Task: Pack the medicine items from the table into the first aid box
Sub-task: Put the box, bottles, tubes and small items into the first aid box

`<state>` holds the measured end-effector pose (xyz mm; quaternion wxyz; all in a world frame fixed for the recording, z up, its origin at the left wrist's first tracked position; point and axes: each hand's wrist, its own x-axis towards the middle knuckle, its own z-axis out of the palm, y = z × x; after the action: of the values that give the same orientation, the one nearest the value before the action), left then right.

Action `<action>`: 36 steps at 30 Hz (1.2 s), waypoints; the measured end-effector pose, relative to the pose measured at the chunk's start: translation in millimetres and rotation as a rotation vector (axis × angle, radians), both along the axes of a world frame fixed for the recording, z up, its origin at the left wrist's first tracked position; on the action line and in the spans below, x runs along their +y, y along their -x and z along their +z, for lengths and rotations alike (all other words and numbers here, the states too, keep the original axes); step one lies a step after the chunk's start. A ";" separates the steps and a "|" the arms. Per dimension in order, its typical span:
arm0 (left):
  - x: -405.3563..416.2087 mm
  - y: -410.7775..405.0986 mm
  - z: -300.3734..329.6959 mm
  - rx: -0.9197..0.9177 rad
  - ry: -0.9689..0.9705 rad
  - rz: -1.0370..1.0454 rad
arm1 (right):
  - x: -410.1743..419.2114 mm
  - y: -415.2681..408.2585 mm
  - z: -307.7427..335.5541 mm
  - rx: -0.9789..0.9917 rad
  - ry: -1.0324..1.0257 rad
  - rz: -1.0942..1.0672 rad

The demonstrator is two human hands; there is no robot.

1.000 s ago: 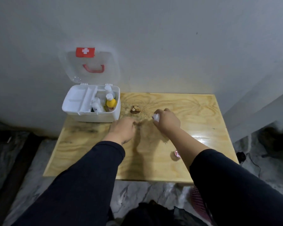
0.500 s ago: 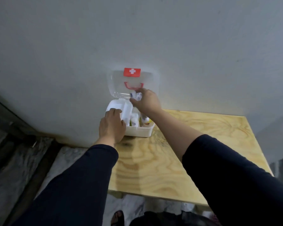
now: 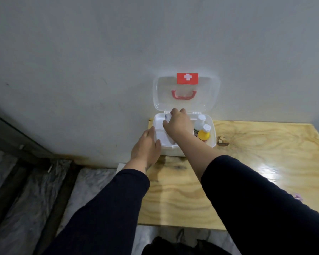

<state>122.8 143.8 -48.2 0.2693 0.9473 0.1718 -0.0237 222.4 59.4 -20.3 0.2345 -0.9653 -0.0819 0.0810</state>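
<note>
The white first aid box (image 3: 212, 142) stands open at the table's far left corner, its clear lid (image 3: 208, 92) with a red cross label leaning on the wall. Inside at the right stand a yellow bottle (image 3: 203, 134) and a white bottle (image 3: 199, 123). My right hand (image 3: 177, 124) is over the box's left part, shut on a small white item (image 3: 166, 117) that shows at its fingertips. My left hand (image 3: 146, 147) rests against the box's front left corner, fingers apart, touching its rim.
The wooden table (image 3: 247, 172) stretches to the right with a dark knot (image 3: 221, 141) beside the box. A small pink thing (image 3: 297, 196) lies near the right edge. The grey wall is right behind the box; marble floor lies to the left.
My right hand carried the small white item from the table's middle to the box and has lowered it into the left part. My left hand moved to the box's front corner.
</note>
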 end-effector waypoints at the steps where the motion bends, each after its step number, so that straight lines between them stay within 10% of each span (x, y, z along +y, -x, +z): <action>1: 1.1 0.1 -0.6 -0.006 0.001 -0.011 | 1.6 2.1 -1.0 -0.018 0.020 0.000; 26: 5.5 -2.9 -5.0 0.070 -0.042 -0.036 | -15.3 42.1 -8.7 -0.232 0.358 0.342; 36: -7.5 -10.9 16.3 -0.078 -0.242 -0.081 | -64.4 35.3 18.1 -0.247 -0.035 0.166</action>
<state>133.7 136.3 -31.8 0.1585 0.9792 0.1245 0.0230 187.2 -5.0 -2.2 0.2319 -0.9536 -0.1911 -0.0205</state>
